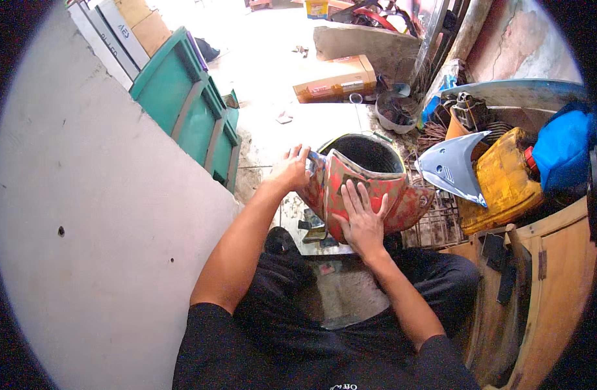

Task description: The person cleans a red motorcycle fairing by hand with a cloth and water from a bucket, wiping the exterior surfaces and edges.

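Observation:
A worn red panel (402, 203), which looks like a motorcycle fairing, stands in front of me between my knees, its paint patchy with grey-brown areas. My left hand (293, 168) is closed over its upper left edge, with the fingertips partly hidden. Flat on its front face rests my right hand (362, 220), fingers stretched out and apart. A dark patch (348, 187) shows at these fingertips; whether it is a sheet or bare surface I cannot tell. Directly behind the panel is a round black bucket (370, 148) with a pale rim.
At my left stand a white wall (103, 195) and a green shelf-like piece (181, 91). To the right are a grey-blue plastic panel (456, 162), a yellow jerrycan (506, 188), a blue bag (563, 146) and a wooden cabinet (561, 273). A cardboard box (337, 79) lies beyond.

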Demonstrator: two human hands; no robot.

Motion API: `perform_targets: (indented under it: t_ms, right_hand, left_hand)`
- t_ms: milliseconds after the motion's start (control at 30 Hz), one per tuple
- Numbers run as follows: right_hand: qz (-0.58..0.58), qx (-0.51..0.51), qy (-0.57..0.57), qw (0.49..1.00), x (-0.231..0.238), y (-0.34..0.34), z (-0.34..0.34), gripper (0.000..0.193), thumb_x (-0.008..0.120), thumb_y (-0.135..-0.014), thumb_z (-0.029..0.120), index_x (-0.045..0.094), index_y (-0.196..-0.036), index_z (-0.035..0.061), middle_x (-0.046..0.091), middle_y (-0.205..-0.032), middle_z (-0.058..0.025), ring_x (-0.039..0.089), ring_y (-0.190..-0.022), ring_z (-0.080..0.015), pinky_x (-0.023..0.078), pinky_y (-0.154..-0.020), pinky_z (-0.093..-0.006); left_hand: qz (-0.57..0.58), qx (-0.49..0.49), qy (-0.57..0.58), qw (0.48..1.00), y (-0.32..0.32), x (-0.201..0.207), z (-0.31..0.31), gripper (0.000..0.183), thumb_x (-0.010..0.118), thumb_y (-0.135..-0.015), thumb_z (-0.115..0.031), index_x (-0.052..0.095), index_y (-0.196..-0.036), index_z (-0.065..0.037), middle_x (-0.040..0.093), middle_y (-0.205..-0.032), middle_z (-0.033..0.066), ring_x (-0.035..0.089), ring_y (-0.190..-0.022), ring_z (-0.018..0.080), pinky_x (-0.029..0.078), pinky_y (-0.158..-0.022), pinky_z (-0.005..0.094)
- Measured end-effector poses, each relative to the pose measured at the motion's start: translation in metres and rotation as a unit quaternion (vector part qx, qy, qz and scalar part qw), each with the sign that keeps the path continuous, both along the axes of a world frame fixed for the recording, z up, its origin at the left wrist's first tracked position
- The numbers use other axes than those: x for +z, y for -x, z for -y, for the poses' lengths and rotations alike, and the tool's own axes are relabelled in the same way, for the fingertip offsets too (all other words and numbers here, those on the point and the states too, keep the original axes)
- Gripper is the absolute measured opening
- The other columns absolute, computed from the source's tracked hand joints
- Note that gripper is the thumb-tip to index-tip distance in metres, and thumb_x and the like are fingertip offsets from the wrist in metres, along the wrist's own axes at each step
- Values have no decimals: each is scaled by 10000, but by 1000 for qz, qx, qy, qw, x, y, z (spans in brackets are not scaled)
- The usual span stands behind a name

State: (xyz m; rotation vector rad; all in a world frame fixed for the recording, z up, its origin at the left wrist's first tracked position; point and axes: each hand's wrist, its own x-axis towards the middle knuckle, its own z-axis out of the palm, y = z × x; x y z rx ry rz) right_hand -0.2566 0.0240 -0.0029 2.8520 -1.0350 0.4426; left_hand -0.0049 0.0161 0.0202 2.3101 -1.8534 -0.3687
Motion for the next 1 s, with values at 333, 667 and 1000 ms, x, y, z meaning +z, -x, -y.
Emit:
perform_targets:
  t_ms: [333,667,1000]
  right_hand:
    - [-34,40,-62,997,4,12,-4,956,658,-729,552,262,-1492,135,195,-1571,-13,145,-1452,-222,12,-1100,-633]
    - [-99,72,33,992,-32,20,-35,883,631,-761,542,305,-1474,134,233,-1556,-13,178,-1440,-205,12,-1104,-625]
    - [-38,56,32,997,-50,16,-48,789,581,-809,519,344,-1457,137,256,-1550,9,202,-1434,-180,53,-1101,-628]
  left_hand:
    - [-33,16,3,999,3,2,0,698,613,-807,-210,293,-1410,-66,312,-1447,254,404,-1254,482,379,-1039,514]
    - [-18,14,-14,1000,3,-4,5,708,617,-802,-218,291,-1415,-81,305,-1453,251,411,-1252,477,385,-1038,501]
    - [-28,46,-29,998,7,0,6,700,601,-798,-210,285,-1418,-139,293,-1480,155,384,-1287,433,422,-984,564]
